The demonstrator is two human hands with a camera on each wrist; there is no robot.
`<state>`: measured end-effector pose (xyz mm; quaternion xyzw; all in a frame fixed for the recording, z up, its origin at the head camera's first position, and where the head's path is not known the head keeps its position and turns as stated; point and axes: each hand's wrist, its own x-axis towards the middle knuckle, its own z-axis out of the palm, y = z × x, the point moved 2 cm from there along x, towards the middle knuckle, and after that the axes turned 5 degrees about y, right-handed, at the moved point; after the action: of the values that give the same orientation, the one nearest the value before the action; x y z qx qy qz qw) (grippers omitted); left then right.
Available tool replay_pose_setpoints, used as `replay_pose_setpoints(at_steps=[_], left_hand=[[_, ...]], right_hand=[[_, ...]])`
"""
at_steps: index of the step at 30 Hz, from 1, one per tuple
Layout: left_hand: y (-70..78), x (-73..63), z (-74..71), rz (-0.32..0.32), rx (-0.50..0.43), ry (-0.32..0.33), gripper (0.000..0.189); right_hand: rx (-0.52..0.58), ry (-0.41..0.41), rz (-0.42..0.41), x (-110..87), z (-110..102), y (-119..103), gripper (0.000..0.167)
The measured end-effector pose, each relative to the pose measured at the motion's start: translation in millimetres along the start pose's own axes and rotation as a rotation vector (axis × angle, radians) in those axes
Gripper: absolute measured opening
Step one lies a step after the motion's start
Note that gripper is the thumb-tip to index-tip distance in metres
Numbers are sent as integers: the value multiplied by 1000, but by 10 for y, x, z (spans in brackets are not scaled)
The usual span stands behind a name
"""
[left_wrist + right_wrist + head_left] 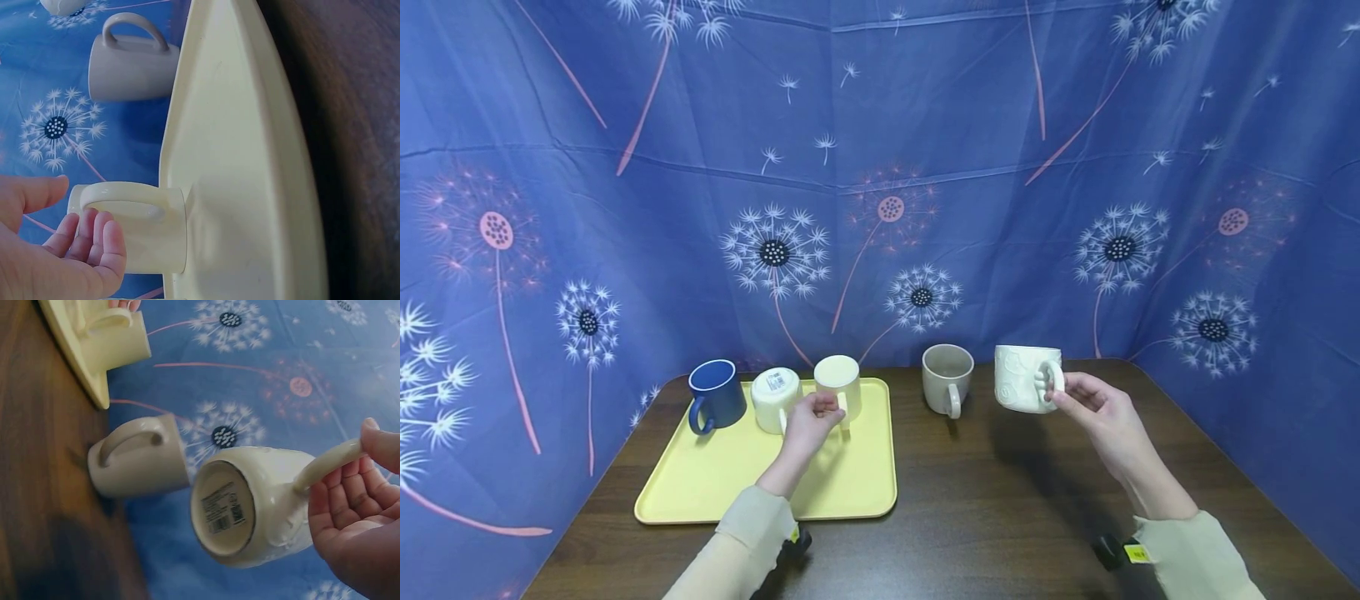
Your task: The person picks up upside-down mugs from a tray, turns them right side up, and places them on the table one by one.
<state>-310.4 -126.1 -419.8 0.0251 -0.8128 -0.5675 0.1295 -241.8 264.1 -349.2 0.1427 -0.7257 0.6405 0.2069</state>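
My right hand point(1108, 425) pinches the handle of a white embossed mug point(1021, 379), lifted above the table. Its labelled underside shows in the right wrist view, where thumb and fingers meet on the handle. My left hand point(808, 429) is at the handle of an upright cream mug point(835, 377) on the yellow tray point(715, 483). In the left wrist view its thumb stands apart from the loosely bent fingers point(112, 237), close to the handle; contact is unclear. Left of it, a white mug point(769, 398) stands upside down, its base label showing.
A dark blue mug point(724, 400) stands upright at the tray's back left corner. Between the tray and my right hand, a grey-beige mug point(942, 383) stands on the brown table point(970, 517), handle facing me. A blue dandelion-patterned cloth point(985, 208) hangs right behind the table.
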Motion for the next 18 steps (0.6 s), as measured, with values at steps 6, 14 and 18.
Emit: replay_pose_setpoints(at_steps=[6,14,18], left_hand=[[-43,31,27,-15,20,-32,30],[-117,79,73,-50,27,-55,30],[-143,82,96,-65,15,-60,30]], right_hand=[[61,19,-2,69,-34,176,17],[144,34,-37,152,-76,414,14],[195,30,-56,198,-82,513,14]])
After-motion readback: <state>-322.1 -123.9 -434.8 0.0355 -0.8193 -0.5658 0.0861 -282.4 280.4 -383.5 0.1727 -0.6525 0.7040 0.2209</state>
